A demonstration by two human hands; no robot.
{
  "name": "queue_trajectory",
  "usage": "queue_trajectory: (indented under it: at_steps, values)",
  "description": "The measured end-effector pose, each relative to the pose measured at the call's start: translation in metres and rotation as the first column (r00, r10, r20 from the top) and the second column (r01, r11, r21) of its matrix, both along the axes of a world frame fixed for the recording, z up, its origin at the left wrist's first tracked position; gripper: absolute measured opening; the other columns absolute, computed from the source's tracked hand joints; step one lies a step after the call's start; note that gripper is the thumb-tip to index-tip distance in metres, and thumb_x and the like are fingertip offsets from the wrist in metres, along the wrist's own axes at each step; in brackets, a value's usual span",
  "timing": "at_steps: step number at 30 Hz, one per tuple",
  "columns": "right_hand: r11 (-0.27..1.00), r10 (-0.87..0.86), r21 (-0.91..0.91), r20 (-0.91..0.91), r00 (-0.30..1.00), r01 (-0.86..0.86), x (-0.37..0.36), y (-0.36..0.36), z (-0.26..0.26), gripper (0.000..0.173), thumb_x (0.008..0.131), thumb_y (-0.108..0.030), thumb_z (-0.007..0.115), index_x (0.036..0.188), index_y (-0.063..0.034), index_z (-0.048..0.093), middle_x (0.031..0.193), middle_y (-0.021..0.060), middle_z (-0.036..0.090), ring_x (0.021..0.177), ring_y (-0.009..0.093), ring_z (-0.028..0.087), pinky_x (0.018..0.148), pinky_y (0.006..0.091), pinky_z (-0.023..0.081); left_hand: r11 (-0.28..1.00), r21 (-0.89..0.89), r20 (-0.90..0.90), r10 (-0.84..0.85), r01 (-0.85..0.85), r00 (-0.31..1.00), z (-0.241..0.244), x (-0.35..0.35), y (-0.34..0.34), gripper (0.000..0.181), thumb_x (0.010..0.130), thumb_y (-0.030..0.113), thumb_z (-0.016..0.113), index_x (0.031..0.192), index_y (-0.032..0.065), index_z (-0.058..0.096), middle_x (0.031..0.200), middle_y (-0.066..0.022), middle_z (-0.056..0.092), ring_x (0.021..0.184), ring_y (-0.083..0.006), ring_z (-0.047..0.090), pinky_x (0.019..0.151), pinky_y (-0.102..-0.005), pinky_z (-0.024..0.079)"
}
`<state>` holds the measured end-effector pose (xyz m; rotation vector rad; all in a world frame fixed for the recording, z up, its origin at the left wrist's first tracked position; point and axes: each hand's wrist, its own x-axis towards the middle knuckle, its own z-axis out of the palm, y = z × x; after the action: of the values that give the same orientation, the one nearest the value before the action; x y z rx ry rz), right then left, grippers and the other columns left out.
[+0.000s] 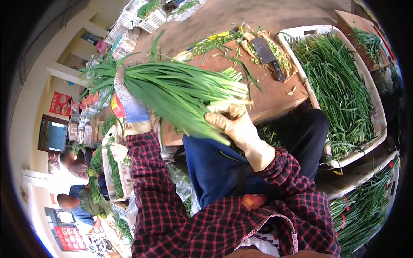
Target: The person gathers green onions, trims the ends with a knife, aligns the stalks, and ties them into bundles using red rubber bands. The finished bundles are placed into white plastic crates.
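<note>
A large bunch of garlic chives (174, 80) lies across in front of me, pale stem ends to the right, leaf tips to the left. My left hand (124, 85), in a grey knitted glove with a blue cuff, is wrapped around the leafy part. At the lower stems, my right hand (238, 125) in a cream rubber glove grips the bunch between thumb and fingers; part of its grasp is hidden. Some lower leaves look blurred. Behind the bunch, a cleaver (264, 51) with a dark handle rests among cut stem pieces on a brown board (274, 100).
To the right stands a white plastic crate (380, 129) of loose chives. Below it, another crate (348, 188) holds chives tied with red bands. A red and yellow round thing (116, 107) is by my left wrist. Two people (82, 196) are at the left, beside more crates (108, 164).
</note>
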<state>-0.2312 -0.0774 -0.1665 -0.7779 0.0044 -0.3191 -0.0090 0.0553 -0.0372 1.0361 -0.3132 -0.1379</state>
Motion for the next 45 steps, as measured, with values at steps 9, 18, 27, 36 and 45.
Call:
queue_trajectory:
  at_steps: [9, 18, 27, 36, 45]
  values:
    - [0.917, 0.293, 0.258, 0.078, 0.953, -0.303, -0.017, -0.008, -0.015, 0.024, 0.085, 0.0, 0.064, 0.109, -0.0007, 0.065, 0.102, 0.0042, 0.068, 0.092, 0.01, 0.063, 0.079, 0.0224, 0.05, 0.991, 0.105, 0.128, 0.065, -0.079, 0.99, -0.007, 0.029, 0.015, 0.033, 0.091, 0.033, 0.056, 0.096, 0.0011, 0.062, 0.095, -0.0123, 0.066, 0.083, -0.0229, 0.063, 0.078, -0.0348, 0.052]
    - [0.821, 0.476, -0.324, -0.064, 0.877, -0.47, -0.062, -0.043, -0.031, 0.018, 0.089, -0.018, 0.067, 0.098, -0.0025, 0.066, 0.079, -0.0015, 0.061, 0.07, 0.008, 0.051, 0.064, 0.0241, 0.042, 1.0, -0.008, 0.017, -0.026, 0.026, 1.0, -0.019, 0.029, 0.027, 0.023, 0.091, 0.033, 0.055, 0.091, 0.0102, 0.06, 0.09, -0.0063, 0.063, 0.081, -0.0174, 0.062, 0.075, -0.0315, 0.053]
    - [-0.004, -0.333, -0.918, -0.372, 0.867, -0.396, -0.103, -0.051, -0.069, 0.035, 0.077, -0.016, 0.07, 0.111, -0.0094, 0.063, 0.091, 0.0155, 0.067, 0.087, 0.033, 0.064, 0.074, 0.0406, 0.052, 0.993, 0.112, 0.219, 0.021, -0.046, 0.976, 0.002, 0.036, 0.084, 0.038, 0.096, 0.037, 0.045, 0.098, 0.0011, 0.057, 0.098, -0.0167, 0.064, 0.088, -0.0279, 0.063, 0.083, -0.0413, 0.053]
    - [0.925, 0.372, 0.009, 0.187, 0.909, -0.381, -0.014, -0.022, -0.022, 0.04, 0.091, -0.02, 0.063, 0.127, -0.0038, 0.056, 0.122, 0.0048, 0.061, 0.109, 0.016, 0.058, 0.094, 0.0304, 0.045, 0.998, 0.048, 0.193, -0.041, 0.032, 0.98, -0.009, 0.001, 0.04, 0.035, 0.096, 0.037, 0.047, 0.098, 0.0051, 0.059, 0.098, -0.0112, 0.064, 0.088, -0.0248, 0.062, 0.082, -0.039, 0.052]
    - [0.922, 0.348, 0.108, 0.183, 0.919, -0.371, -0.027, 0.023, -0.026, 0.043, 0.091, -0.022, 0.063, 0.129, -0.0052, 0.052, 0.121, 0.0034, 0.06, 0.109, 0.014, 0.053, 0.092, 0.0306, 0.044, 0.987, -0.059, 0.214, -0.135, 0.151, 0.967, -0.018, -0.031, 0.039, 0.031, 0.097, 0.036, 0.047, 0.086, 0.0076, 0.053, 0.083, -0.007, 0.056, 0.085, -0.0208, 0.056, 0.081, -0.0372, 0.049]
